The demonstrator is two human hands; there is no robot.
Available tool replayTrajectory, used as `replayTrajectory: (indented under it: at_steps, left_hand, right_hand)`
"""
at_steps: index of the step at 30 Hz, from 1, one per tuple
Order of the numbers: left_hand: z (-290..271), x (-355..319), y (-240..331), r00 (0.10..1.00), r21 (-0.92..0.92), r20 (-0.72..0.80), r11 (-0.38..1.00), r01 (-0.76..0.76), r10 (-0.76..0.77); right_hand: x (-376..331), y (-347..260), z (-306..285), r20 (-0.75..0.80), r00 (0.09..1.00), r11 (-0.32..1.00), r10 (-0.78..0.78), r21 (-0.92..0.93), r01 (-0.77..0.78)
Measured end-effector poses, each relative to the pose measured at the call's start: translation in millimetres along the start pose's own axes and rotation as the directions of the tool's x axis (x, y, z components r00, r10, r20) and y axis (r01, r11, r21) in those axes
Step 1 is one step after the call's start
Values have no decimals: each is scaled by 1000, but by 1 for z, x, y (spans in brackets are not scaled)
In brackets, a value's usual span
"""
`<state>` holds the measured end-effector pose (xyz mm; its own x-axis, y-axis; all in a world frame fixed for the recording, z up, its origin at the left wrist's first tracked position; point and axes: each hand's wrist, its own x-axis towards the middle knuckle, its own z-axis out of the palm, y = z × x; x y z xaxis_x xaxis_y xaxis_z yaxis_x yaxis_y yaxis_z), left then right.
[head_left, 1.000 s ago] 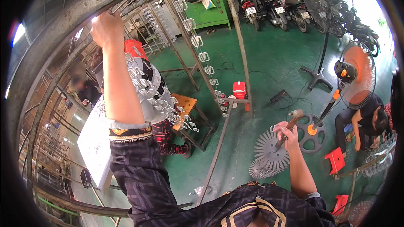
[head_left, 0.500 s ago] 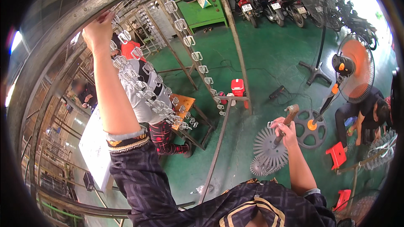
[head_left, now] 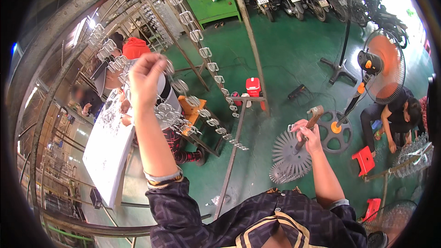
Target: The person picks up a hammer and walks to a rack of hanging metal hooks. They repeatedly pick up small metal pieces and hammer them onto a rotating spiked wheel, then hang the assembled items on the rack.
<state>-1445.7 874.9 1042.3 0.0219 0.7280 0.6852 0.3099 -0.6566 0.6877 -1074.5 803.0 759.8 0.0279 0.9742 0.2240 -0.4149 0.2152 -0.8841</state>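
Note:
My left hand [head_left: 148, 76] is raised, its fingers pinched on the upper end of a chain of metal links [head_left: 184, 87]. The chain slants down to the right, its links shaped like small open frames. My right hand [head_left: 311, 137] is closed around the dark shaft of what looks like a hammer [head_left: 315, 115], with a tan block-like head at the top. A small metal loop [head_left: 291, 127] shows at its fingertips. Other link chains [head_left: 205, 52] hang from the metal rack [head_left: 69, 23] in front of me. A bunch of links [head_left: 171, 115] hangs behind my left forearm.
A person in a red hood [head_left: 134, 48] and another in a cap [head_left: 100, 77] are by a white table [head_left: 103, 156]. Right of me are a slotted grey disc [head_left: 287, 151], an orange fan [head_left: 385, 66], a red stool [head_left: 364, 160] and a crouching person [head_left: 394, 115].
My left hand has come down and right from the rack's top bar, and a link chain now slants from it. My right hand keeps its grip. The whole view has shifted slightly.

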Motion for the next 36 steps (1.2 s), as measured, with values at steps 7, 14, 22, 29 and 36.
replayTrajectory:
  at_steps: [7,14,22,29,36]
  left_hand:
    - [55,-106,-65,899,-254,407,926,280,-161]
    - [109,-216,-139,649,-184,720,835,518,-245]
    - [168,-331,-197,370,-89,888,687,721,-272]
    - [205,-373,-205,202,-100,969,517,850,-145]
    - [220,-391,-211,152,-98,985,441,892,-88]
  right_hand:
    - [0,-2,1,7,1000,999,2,-41,-2]
    - [1,2,0,19,1000,998,-21,-61,22]
    - [3,2,3,67,998,997,-1,-77,6]
    - [2,3,1,93,995,997,22,-74,-15]
    - [3,0,4,94,995,998,41,-52,-37]
